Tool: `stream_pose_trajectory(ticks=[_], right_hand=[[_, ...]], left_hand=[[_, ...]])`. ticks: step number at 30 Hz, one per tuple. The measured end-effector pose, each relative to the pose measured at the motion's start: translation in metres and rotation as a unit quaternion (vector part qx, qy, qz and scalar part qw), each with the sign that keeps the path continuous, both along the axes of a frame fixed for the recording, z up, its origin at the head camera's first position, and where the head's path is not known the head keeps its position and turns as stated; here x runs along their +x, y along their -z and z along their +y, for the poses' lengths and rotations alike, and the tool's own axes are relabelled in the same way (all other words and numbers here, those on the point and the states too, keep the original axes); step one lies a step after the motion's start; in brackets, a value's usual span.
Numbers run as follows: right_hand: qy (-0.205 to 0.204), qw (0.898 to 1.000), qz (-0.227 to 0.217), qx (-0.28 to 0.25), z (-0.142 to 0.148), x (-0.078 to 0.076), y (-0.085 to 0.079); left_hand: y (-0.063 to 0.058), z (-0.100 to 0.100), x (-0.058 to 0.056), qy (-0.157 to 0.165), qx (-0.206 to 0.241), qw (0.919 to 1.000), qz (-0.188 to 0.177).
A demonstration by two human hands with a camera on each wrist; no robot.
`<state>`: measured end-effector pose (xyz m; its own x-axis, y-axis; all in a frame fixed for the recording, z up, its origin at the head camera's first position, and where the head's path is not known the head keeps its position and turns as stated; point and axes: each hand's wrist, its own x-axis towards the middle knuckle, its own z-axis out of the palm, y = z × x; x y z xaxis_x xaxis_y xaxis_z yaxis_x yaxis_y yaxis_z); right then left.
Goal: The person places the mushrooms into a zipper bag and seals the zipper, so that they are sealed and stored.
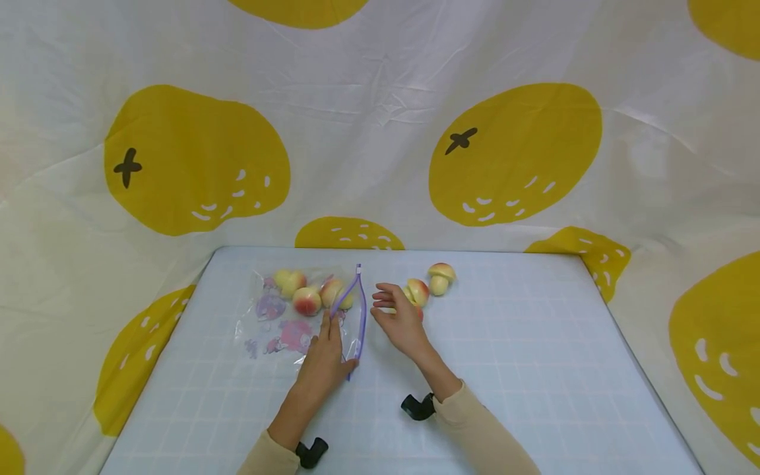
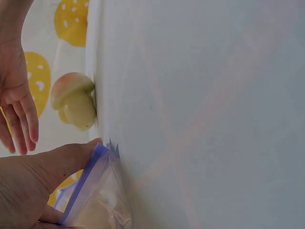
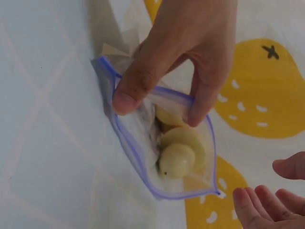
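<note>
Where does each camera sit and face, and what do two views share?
Head: on the head, facing forward and down at a clear plastic bag with purple edging; left hand, right hand and beige sleeves show.
Left wrist: worn there, facing the bag's edge and a yellow mushroom-shaped piece with reddish cap; both hands show.
Right wrist: worn there, facing the bag's open mouth; left hand on its edge, right fingers lower right.
Both wrist views share bag and hands.
</note>
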<state>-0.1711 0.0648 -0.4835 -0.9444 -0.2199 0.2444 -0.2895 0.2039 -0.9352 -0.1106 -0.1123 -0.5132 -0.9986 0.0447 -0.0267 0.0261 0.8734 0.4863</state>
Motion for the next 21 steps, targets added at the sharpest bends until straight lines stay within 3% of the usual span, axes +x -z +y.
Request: stream_pose_trajectory(ticks=[3,10,21], right_hand=[[0.004,1.0,0.004,0.004,0.007,0.002,-0.004],[0.004,1.0,0.0,-0.005,0.02,0.021,-0.048],[0.049,0.999,0.008,0.008,0.055,0.012,-0.05]], left_hand=[[0.0,0.001,0.0,-0.001,-0.002,1.0,-0.004],[0.001,0.0,0.0,-0.002,0.001,1.0,-0.004],[0.0,-0.001,0.001,0.001,0.011,0.9999,-0.008]])
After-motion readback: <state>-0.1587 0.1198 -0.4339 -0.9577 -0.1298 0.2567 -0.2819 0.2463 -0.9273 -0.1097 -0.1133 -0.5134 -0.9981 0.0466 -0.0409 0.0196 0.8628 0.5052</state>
